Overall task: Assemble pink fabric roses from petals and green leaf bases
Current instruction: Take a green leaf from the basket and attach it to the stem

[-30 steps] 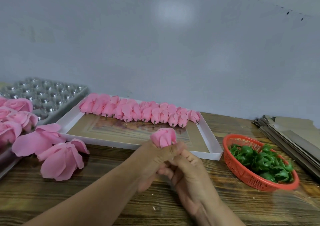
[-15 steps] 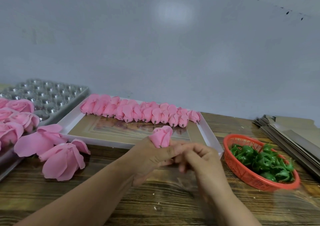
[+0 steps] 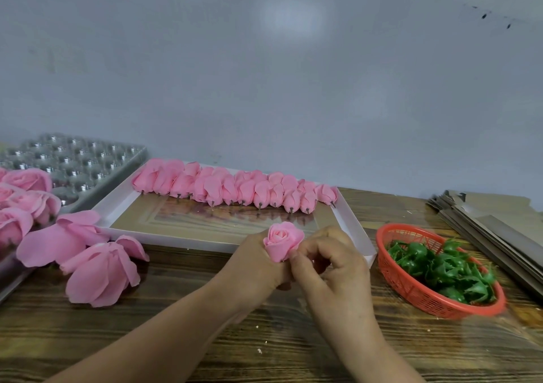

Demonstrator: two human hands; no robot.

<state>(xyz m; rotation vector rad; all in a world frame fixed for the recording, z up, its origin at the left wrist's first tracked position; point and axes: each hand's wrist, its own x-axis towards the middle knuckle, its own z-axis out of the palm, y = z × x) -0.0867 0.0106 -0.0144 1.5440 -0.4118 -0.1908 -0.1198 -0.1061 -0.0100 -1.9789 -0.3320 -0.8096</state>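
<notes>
- Rosebud (image 3: pixel 282 241) (pink, bloom facing up) sits gripped in the left hand (image 3: pixel 258 268) above the table's (image 3: pixel 176 338) middle.
- Right hand (image 3: pixel 332 262) pinches its base with curled fingers.
- Leaf bases (image 3: pixel 440 268) fill the red basket (image 3: pixel 411 291) toward the right edge.

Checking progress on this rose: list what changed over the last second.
The left hand tipped the pink rosebud so its spiral centre faces the camera. The right hand rose from under the left and now pinches the bud's side. Tray, basket and loose petals stayed put.
</notes>
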